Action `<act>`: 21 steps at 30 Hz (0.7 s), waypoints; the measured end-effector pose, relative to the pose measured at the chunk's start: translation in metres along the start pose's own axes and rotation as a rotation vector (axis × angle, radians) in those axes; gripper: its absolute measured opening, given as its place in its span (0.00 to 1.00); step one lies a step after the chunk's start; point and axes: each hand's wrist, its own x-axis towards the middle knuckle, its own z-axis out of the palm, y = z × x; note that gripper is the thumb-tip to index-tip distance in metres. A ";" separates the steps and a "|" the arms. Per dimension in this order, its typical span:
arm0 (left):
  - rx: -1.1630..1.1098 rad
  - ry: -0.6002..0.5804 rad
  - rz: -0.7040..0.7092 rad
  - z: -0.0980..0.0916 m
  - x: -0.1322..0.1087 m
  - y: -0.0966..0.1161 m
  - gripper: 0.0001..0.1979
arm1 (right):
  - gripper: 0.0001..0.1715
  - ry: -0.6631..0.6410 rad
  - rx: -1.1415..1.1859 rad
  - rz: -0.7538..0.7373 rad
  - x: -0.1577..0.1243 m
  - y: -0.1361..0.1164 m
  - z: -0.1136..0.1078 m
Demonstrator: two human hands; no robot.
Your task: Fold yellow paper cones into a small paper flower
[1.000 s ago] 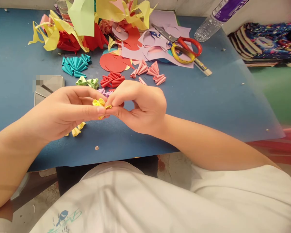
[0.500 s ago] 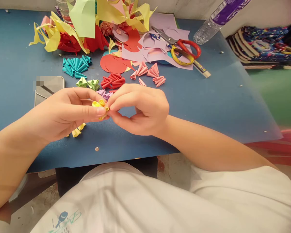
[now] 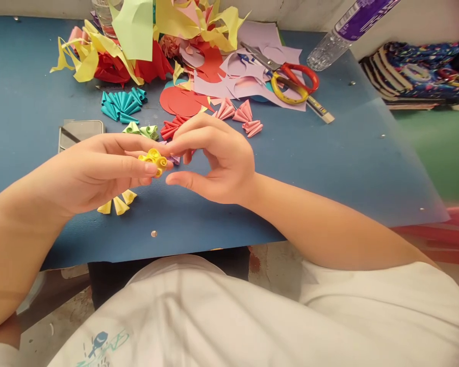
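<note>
My left hand (image 3: 95, 165) pinches a cluster of yellow paper cones (image 3: 154, 162) between thumb and fingers, curled ends toward me. Close beside it on the right, my right hand (image 3: 218, 160) has its thumb apart from its fingers, and its index fingertip reaches the left fingertips by the cluster. Nothing shows between its thumb and fingers. Loose yellow cones (image 3: 120, 205) lie on the blue table below my left hand. Beyond the hands are green cones (image 3: 148, 131), red cones (image 3: 171, 126), teal cones (image 3: 122, 104) and pink cones (image 3: 243, 112). Purple ones are partly hidden.
Paper scraps (image 3: 86, 56) and red paper circles (image 3: 180, 101) lie at the back. Scissors (image 3: 290, 81) rest on purple paper beside a cutter (image 3: 320, 109). A bottle (image 3: 329, 48) stands back right. A phone (image 3: 82, 131) lies behind my left hand.
My right thumb has parted from its fingers and come away from the yellow cluster. The cluster has turned, showing more curled ends. My left hand has shifted slightly up and left.
</note>
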 end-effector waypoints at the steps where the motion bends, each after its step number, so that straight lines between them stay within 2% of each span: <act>1: 0.002 -0.007 -0.010 -0.002 0.000 -0.001 0.13 | 0.13 -0.024 -0.036 0.016 -0.001 0.001 0.000; 5: -0.018 0.031 -0.069 -0.007 0.001 -0.005 0.23 | 0.14 -0.111 -0.115 0.050 -0.004 0.004 -0.001; 7: -0.037 0.053 -0.070 -0.008 0.002 -0.006 0.20 | 0.10 -0.116 -0.097 0.010 -0.004 0.005 -0.001; 12: -0.040 0.061 -0.028 -0.004 0.002 -0.006 0.14 | 0.01 -0.026 -0.085 -0.075 -0.001 0.003 0.001; 16: -0.035 0.092 -0.045 0.002 0.002 -0.007 0.13 | 0.08 0.092 -0.162 -0.088 -0.001 -0.005 0.007; 21: -0.056 0.122 -0.036 0.005 0.002 -0.008 0.10 | 0.12 0.135 -0.063 0.083 -0.003 -0.013 0.010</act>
